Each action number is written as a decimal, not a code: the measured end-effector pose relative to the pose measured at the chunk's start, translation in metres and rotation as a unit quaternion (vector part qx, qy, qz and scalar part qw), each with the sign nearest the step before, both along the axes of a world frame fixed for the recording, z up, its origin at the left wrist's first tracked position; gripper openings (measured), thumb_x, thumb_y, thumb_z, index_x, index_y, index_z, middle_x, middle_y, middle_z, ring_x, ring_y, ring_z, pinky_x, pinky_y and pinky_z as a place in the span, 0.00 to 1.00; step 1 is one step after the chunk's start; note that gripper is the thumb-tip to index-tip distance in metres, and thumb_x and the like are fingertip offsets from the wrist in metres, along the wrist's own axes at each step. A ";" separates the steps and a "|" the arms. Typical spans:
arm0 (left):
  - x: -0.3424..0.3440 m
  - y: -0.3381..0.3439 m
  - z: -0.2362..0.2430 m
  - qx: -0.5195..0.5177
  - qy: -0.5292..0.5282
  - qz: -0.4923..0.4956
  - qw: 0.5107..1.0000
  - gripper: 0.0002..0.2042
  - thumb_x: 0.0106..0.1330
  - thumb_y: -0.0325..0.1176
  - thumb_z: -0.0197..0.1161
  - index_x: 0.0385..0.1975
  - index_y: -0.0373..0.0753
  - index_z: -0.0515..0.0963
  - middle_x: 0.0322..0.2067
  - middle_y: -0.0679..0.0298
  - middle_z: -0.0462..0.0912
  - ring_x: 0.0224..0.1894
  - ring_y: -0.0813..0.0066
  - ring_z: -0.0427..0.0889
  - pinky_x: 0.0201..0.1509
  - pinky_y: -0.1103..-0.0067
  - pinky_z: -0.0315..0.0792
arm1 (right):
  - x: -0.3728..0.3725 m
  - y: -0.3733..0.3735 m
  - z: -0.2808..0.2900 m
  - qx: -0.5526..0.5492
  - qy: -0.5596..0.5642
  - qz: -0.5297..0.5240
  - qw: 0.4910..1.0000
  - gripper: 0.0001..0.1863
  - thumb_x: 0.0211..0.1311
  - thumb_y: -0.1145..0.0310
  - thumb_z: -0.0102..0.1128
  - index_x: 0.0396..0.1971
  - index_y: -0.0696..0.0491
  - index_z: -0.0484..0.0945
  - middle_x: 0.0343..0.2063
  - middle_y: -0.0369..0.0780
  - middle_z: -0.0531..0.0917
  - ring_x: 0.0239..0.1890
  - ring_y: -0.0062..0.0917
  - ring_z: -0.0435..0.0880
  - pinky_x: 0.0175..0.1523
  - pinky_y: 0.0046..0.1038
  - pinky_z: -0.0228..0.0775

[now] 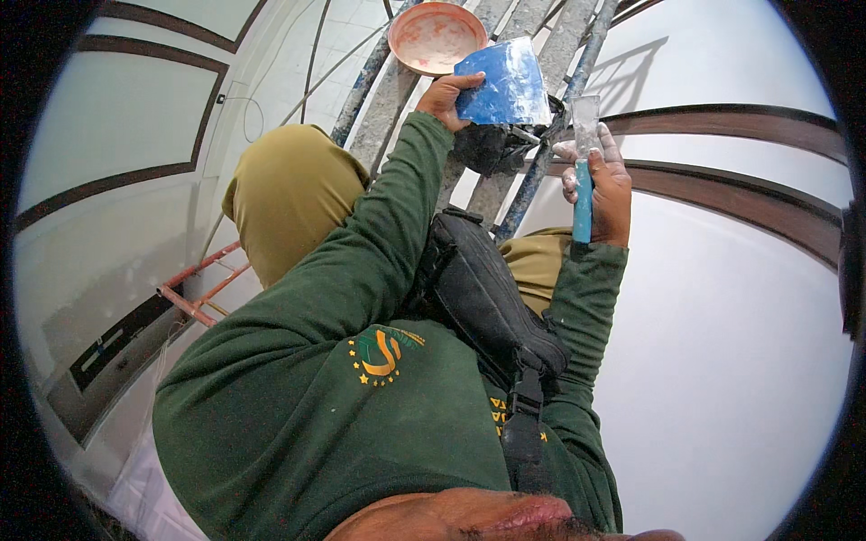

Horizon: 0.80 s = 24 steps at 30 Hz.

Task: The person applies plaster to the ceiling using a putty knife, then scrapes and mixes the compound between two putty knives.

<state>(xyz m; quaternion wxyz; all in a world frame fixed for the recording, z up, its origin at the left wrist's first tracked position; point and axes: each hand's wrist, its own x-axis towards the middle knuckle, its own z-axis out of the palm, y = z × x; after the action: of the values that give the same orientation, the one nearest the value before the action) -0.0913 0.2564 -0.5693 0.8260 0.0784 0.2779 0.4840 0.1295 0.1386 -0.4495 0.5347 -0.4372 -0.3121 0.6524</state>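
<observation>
The blue spreader (507,83) is to the left of the putty knife (584,200), with a small gap between them. The knife's long side runs away from the person, with its blade at the far end and its handle near the wrist. The right hand (612,194) is closed on that handle with the thumb, while some fingers spread out behind the blade. The left hand (442,101) pinches the near left edge of the spreader, thumb on top; I cannot see all its fingers. The orange bowl (422,70) sits just past the spreader, nearer the left hand, over the grey planks (383,117). The spreader is flat and wide, with white smears. The knife has a blue-green handle and a dirty whitish-grey blade.
</observation>
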 end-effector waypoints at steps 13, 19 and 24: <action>-0.016 0.005 -0.006 0.031 0.056 -0.016 0.998 0.16 0.59 0.29 0.59 0.46 0.32 0.69 0.38 0.56 0.79 0.39 0.63 0.81 0.46 0.63 0.76 | -0.001 -0.013 -0.007 -0.055 -0.262 0.073 0.961 0.23 0.61 0.73 0.48 0.57 0.61 0.64 0.27 0.41 0.81 0.16 0.12 0.69 0.19 0.15 0.63; -0.009 0.006 -0.019 0.006 -0.046 0.005 0.999 0.16 0.62 0.27 0.55 0.48 0.29 0.66 0.41 0.52 0.77 0.41 0.62 0.80 0.48 0.64 0.76 | -0.004 -0.020 0.006 -0.056 -0.170 0.107 0.978 0.21 0.64 0.71 0.46 0.57 0.61 0.63 0.28 0.42 0.81 0.16 0.12 0.68 0.19 0.14 0.62; -0.010 0.006 -0.017 0.002 -0.007 -0.034 0.999 0.16 0.62 0.26 0.54 0.48 0.28 0.65 0.41 0.52 0.77 0.41 0.63 0.81 0.48 0.66 0.77 | -0.008 -0.015 0.007 -0.049 -0.142 0.118 0.981 0.22 0.65 0.71 0.46 0.57 0.64 0.61 0.27 0.42 0.81 0.16 0.12 0.68 0.18 0.14 0.61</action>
<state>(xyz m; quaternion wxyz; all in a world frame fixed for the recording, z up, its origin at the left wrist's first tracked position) -0.1010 0.2623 -0.5865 0.8439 0.0858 0.2686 0.4565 0.1217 0.1239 -0.4425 0.3817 -0.5114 -0.4022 0.6565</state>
